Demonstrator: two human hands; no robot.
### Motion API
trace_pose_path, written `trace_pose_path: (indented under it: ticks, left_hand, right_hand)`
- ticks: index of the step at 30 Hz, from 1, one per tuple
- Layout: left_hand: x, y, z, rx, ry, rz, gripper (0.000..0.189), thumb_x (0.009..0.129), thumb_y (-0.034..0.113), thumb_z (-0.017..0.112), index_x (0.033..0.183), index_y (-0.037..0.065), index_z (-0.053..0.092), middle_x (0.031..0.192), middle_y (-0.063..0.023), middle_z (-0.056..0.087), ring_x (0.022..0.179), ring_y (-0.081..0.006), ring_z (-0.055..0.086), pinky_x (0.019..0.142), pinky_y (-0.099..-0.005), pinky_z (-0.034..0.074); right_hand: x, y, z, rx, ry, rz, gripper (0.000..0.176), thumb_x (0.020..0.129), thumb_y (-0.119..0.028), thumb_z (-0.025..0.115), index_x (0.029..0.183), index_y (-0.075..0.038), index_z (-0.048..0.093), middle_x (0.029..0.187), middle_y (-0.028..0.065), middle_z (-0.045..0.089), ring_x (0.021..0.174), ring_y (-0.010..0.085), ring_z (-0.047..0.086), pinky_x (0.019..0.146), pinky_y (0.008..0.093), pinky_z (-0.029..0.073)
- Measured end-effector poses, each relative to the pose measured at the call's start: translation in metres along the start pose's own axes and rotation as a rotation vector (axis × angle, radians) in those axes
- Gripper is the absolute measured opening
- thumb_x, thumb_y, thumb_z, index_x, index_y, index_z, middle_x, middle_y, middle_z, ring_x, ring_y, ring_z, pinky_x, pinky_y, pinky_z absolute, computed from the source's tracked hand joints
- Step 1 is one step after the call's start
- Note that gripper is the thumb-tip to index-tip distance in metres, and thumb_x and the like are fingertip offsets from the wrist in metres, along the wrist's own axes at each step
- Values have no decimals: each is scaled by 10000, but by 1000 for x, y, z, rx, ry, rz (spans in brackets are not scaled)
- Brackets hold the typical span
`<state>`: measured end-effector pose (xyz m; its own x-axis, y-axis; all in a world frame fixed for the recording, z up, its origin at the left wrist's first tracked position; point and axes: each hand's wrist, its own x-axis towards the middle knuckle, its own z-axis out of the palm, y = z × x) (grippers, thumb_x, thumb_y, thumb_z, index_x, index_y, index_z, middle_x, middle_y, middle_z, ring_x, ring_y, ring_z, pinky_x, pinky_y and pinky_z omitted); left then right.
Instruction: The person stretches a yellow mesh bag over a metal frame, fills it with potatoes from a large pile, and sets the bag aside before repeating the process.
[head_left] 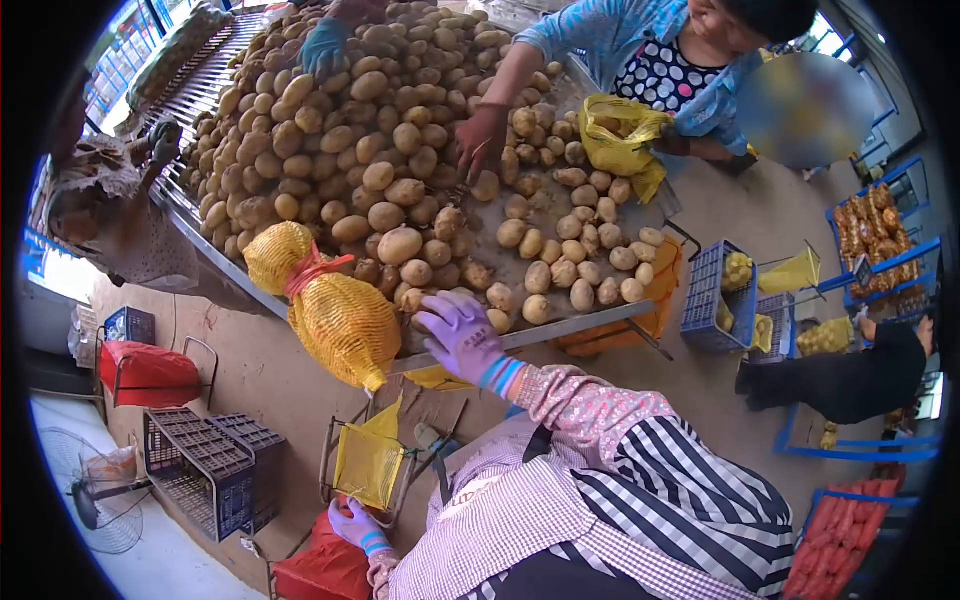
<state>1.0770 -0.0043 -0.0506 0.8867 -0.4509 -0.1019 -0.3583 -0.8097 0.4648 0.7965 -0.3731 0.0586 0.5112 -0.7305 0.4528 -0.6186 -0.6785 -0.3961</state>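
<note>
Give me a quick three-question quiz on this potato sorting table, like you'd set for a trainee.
1. Multiple choice: at the edge of the table, the right hand lies against
A) potatoes
B) a red crate
C) a fan

2. True or false: the yellow mesh sack lying at the table edge is empty.

3. Fill in: the left hand and the right hand both wear ____ gloves.

Key
1. A. The fingers lie against potatoes at the near edge.
2. False. The sack bulges, full and tied at the neck.
3. Purple.
</note>
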Motion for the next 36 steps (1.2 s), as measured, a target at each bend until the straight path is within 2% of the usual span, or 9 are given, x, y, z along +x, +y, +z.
trace_pose_path:
  ticks: [2, 3, 7, 11, 16, 22, 24, 29, 36]
  left_hand:
    - [-14, 35, -2, 6, 66, 17, 420, 919, 195, 707, 1254, -44, 619, 1226, -212, 645, 1137, -361, 597, 1010, -430, 458]
    - [-23, 57, 2, -39, 40, 81, 403, 941, 195, 689, 1260, -41, 618, 1225, -205, 647, 1122, -344, 606, 1001, -418, 467]
    - [-59, 145, 2, -301, -72, 171, 381, 961, 152, 637, 1291, -37, 606, 1285, -187, 633, 1194, -317, 583, 1064, -398, 429]
    - [-69, 178, -4, -392, -122, 230, 364, 975, 116, 613, 1307, -33, 605, 1279, -149, 638, 1177, -257, 595, 1048, -369, 444]
    - [-81, 201, -11, -415, -182, 193, 355, 971, 77, 633, 1308, -31, 608, 1250, -132, 658, 1139, -226, 615, 1023, -340, 467]
    - [-81, 255, 14, -371, -239, 426, 345, 961, 92, 651, 1290, -9, 625, 1235, -141, 670, 1159, -253, 621, 1043, -366, 460]
    - [-86, 302, 11, -310, -260, 588, 357, 945, 97, 664, 1288, 6, 629, 1244, -153, 666, 1171, -282, 620, 1045, -383, 459]
    - [-47, 401, 37, -379, -285, 890, 460, 915, 117, 694, 1348, 6, 585, 1350, -190, 609, 1276, -351, 565, 1109, -422, 430]
    - [55, 527, 108, -145, -182, 996, 794, 895, 348, 748, 1534, 57, 378, 1582, -203, 376, 1474, -391, 333, 1211, -472, 285]
  right_hand:
    - [13, 10, 15, -67, -215, -43, 460, 886, -325, 708, 1317, -195, 611, 1571, 111, 368, 1430, 286, 362, 1217, 532, 231]
    - [19, 17, 20, -47, -243, -92, 398, 917, -297, 648, 1308, -224, 618, 1582, 81, 381, 1446, 255, 359, 1220, 622, 198]
    - [38, 46, 34, -105, -172, -314, 289, 936, -227, 539, 1194, -245, 669, 1541, 7, 435, 1451, 198, 347, 1187, 704, 207]
    - [39, 87, 33, -196, -62, -222, 221, 919, -239, 558, 1061, -243, 727, 1426, -3, 523, 1449, 204, 345, 1197, 662, 224]
    - [63, 165, -23, -394, -254, 7, 263, 967, -244, 545, 1167, -230, 714, 1549, 20, 452, 1504, 293, 304, 1226, 617, 167]
    - [37, 246, -83, -455, -278, 279, 372, 961, -298, 586, 1328, -288, 645, 1635, 73, 354, 1514, 330, 280, 1232, 606, 153]
    - [10, 245, -110, -371, -301, 402, 377, 966, -306, 589, 1339, -275, 634, 1645, 62, 341, 1525, 327, 266, 1234, 608, 133]
    - [-55, 216, -133, -301, -107, 320, 433, 954, -336, 619, 1378, -247, 615, 1606, 98, 379, 1484, 323, 318, 1234, 572, 183]
    - [-97, 191, -120, -256, -39, 502, 519, 947, -388, 629, 1410, -160, 575, 1538, 134, 452, 1409, 346, 412, 1200, 551, 270]
